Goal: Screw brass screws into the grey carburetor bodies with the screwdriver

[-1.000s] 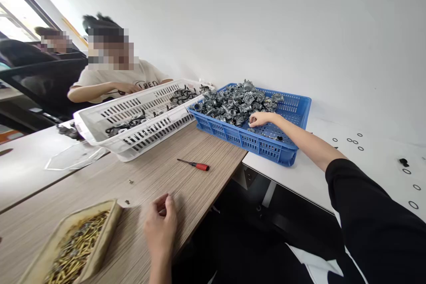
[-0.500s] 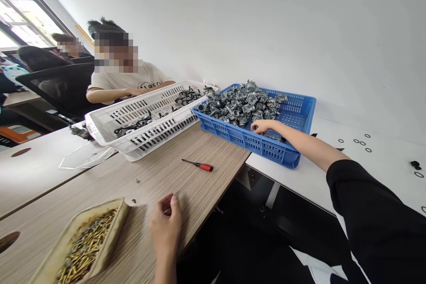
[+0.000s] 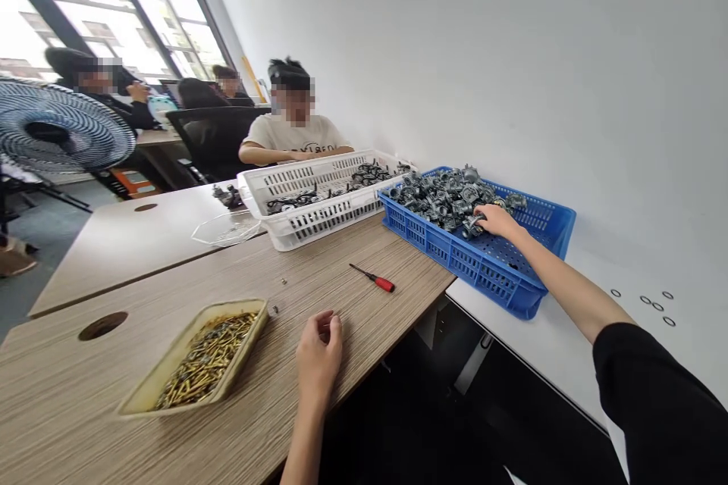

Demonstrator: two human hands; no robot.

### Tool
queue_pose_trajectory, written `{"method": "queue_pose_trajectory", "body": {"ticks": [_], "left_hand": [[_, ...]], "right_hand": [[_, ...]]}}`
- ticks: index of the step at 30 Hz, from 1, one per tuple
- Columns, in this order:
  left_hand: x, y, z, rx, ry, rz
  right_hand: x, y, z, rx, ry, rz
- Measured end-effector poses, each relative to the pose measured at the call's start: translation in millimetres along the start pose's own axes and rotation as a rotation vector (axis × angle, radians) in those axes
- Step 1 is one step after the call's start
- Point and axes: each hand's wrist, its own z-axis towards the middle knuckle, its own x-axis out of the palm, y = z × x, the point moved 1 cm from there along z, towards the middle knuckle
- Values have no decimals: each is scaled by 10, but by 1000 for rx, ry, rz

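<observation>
At the near side of the pile in the blue crate (image 3: 418, 242), my right hand (image 3: 496, 220) has its fingers closed around a grey metal carburetor (image 3: 471, 226). Many more carburetors (image 3: 437, 193) are heaped at the crate's left and back. My left hand (image 3: 320, 348) rests on the wooden table near its edge, fingers loosely curled in, with nothing visible in them. A screwdriver (image 3: 382, 283) with a red and black handle lies beyond it. Left of that hand is a shallow yellowish tray (image 3: 133, 403) of brass-coloured screws (image 3: 210, 364).
A white crate (image 3: 273, 231) with black-and-grey parts stands against the blue crate. Behind it sits a co-worker (image 3: 296, 136). Several black rings (image 3: 657, 306) lie on the white table at right. A fan (image 3: 57, 129) stands at far left. The table has a round hole (image 3: 103, 326).
My right hand has moved from the crate's near, emptier part to the pile and closed on a carburetor. The view has swung left; my left hand stays curled on the table.
</observation>
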Motion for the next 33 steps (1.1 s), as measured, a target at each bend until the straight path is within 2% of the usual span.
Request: {"method": "queue_pose_trajectory", "body": {"ticks": [3, 6, 9, 12, 17, 21, 24, 28, 33], "left_hand": [[24, 17, 13, 53, -15, -44], [53, 32, 25, 90, -41, -80], [83, 37, 29, 110, -78, -114], [101, 20, 20, 121, -98, -144], [100, -49, -26, 152, -81, -197], [113, -97, -54, 233, -79, -151], [138, -90, -37, 191, -100, -107], [144, -58, 5, 154, -127, -121], [130, -54, 16, 133, -114, -111]], "right_hand": [[-177, 122, -77, -63, -109, -30], [-318, 354, -149, -160, -166, -30], [-397, 700, -239, -315, -209, 11], [-377, 1131, -357, -520, -254, 106], [-94, 1879, -522, -724, -154, 143], [281, 2410, -585, -790, -84, 139], [569, 2724, -619, -822, -53, 138], [851, 2984, -661, -853, -48, 140], [1011, 3016, -685, -801, -40, 165]]}}
